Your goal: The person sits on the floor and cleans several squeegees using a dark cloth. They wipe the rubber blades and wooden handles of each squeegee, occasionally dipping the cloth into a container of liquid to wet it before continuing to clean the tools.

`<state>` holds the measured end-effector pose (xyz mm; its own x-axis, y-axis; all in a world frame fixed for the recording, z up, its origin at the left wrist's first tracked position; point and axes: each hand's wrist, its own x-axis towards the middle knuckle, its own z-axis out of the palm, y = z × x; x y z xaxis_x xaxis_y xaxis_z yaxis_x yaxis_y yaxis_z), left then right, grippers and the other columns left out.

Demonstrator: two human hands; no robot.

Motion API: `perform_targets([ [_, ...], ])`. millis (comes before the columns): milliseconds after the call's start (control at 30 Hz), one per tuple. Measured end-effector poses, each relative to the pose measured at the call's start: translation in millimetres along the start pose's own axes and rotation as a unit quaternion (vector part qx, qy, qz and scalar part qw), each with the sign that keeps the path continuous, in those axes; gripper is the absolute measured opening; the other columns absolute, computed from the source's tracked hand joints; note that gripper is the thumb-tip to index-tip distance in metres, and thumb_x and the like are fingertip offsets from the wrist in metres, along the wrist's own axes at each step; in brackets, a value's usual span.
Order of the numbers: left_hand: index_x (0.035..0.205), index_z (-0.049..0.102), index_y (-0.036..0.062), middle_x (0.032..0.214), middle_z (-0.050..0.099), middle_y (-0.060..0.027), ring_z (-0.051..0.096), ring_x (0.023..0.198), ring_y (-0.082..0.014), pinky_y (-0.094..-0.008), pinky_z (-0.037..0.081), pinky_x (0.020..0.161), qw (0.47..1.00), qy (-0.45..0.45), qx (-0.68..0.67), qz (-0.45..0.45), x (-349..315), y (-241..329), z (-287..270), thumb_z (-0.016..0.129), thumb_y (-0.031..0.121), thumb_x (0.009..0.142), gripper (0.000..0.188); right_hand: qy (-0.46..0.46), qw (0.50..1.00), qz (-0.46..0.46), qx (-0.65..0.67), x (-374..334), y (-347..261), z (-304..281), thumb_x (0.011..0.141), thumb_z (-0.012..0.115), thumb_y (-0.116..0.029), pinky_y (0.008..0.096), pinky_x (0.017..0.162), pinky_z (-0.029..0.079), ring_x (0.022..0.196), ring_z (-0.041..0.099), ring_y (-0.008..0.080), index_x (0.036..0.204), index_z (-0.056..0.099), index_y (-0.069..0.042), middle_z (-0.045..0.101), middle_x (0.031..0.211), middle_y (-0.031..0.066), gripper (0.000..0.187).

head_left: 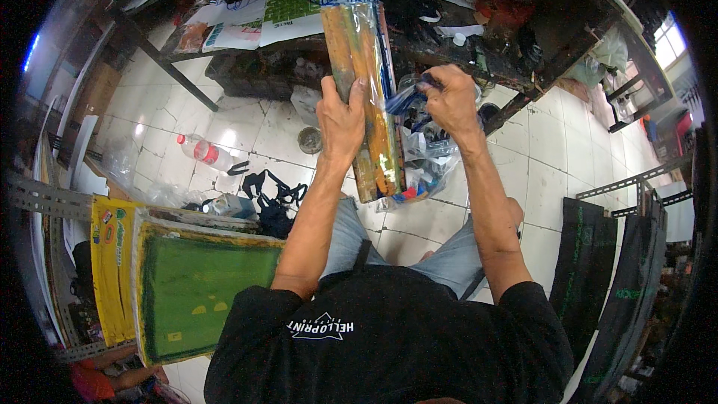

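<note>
A screen-printing frame (342, 45), its wood stained orange and yellow and partly covered with shiny clear tape, stands tilted in front of me, seen nearly edge-on. My left hand (342, 116) is closed around its left side, the thumb pressed on the taped face. Just right of the frame, my right hand (452, 97) is closed on a crumpled dark blue strip (406, 99), smeared by motion. Whether it is cloth or film, I cannot tell. Below that hand, a clear plastic bag (437, 158) with coloured scraps lies on the floor.
A dark workbench (224, 78) with papers runs along the far side. A clear bottle (202, 151), a small can (310, 140) and black straps (273, 194) lie on the tiles. A green screen (209, 284) leans at left; dark panels (580, 254) stand right. Another person's arm (131, 380) shows lower left.
</note>
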<state>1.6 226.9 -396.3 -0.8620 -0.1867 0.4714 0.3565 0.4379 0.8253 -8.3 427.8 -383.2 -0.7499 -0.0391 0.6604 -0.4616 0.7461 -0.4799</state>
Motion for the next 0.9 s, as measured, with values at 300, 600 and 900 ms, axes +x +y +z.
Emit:
perform_targets([
  [300,0.096,0.052,0.001,0.069,0.062,-0.0225,0.062,0.064,-0.0415,-0.0415,0.045,0.05,0.987,-0.134,0.055,0.075,-12.2,-36.6,-42.9,0.065,0.029,0.089,0.032,0.125,0.985,0.117,0.005,43.6,34.9,-80.8,0.076,0.07,-0.006,0.0279,0.057,0.044,0.056,0.053,0.0107,0.086,0.068,-0.001,0.066,0.067,0.0101,0.011],
  [600,0.097,0.055,0.0042,0.071,0.063,-0.0186,0.063,0.064,-0.0381,-0.0411,0.047,0.052,0.95,-0.199,0.137,0.196,22.0,-24.0,-79.4,0.073,0.027,0.081,0.033,0.151,0.974,0.167,0.019,43.3,41.2,-127.1,0.079,0.069,-0.005,0.0244,0.057,0.042,0.06,0.052,0.0065,0.085,0.068,0.001,0.064,0.066,0.0017,0.009],
  [900,0.1,0.056,0.0046,0.072,0.063,-0.0169,0.063,0.065,-0.0359,-0.0415,0.046,0.055,0.913,-0.222,0.239,0.247,38.1,-21.5,-130.2,0.074,0.024,0.079,0.034,0.188,0.972,0.137,0.031,25.0,59.7,-148.0,0.08,0.069,-0.004,0.023,0.058,0.042,0.062,0.052,0.0066,0.086,0.068,0.002,0.064,0.069,0.0009,0.008],
])
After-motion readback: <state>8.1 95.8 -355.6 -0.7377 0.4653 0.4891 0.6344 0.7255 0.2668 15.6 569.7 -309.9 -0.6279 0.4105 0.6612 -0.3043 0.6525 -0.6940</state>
